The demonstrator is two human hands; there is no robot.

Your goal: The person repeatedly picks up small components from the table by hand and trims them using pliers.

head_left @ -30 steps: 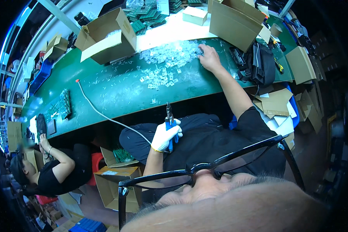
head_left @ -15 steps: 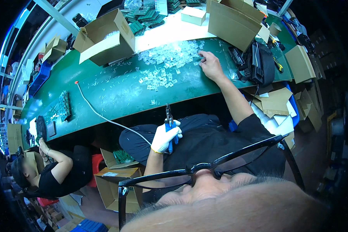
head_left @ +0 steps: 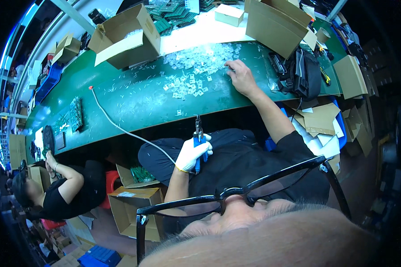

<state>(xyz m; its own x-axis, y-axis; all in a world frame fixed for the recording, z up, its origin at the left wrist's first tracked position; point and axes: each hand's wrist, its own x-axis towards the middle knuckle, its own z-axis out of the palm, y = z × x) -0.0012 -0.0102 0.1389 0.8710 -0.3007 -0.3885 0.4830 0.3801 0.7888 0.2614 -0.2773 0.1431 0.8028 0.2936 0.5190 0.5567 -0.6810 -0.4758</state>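
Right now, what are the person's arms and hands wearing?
The left hand wears a white glove with a thin yellow edge at the wrist; the forearm above it is uncovered. The right hand has no glove, and that arm is uncovered up to a short black sleeve near the shoulder.

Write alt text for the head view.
A person's gloved left hand grips blue-handled pliers over the lap, while the bare right hand rests among small clear plastic pieces on a green workbench with cardboard boxes.
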